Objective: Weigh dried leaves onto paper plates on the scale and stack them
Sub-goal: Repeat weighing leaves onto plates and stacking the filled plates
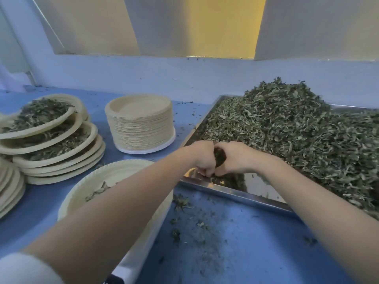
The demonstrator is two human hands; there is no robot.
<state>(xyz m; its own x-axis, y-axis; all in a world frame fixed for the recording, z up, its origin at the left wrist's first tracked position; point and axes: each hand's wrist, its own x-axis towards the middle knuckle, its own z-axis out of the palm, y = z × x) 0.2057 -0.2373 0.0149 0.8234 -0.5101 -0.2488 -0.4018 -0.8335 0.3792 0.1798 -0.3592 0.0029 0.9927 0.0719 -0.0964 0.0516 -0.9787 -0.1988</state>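
My left hand [202, 158] and my right hand [235, 158] are cupped together over the near left corner of the metal tray [235, 192], gripping a dark clump of dried leaves [219, 156] between them. The tray holds a big heap of dried leaves [297, 130]. Under my left forearm, a paper plate [114, 177] with a few leaves in it sits on the white scale [133, 261], which is mostly hidden. At the left stands a leaning stack of leaf-filled plates [51, 138]. A tall stack of empty paper plates [141, 124] stands behind the scale.
The blue table [235, 242] has leaf crumbs scattered in front of the tray. More plate edges [10, 187] show at the far left. A pale wall and window ledge [184, 58] close off the back.
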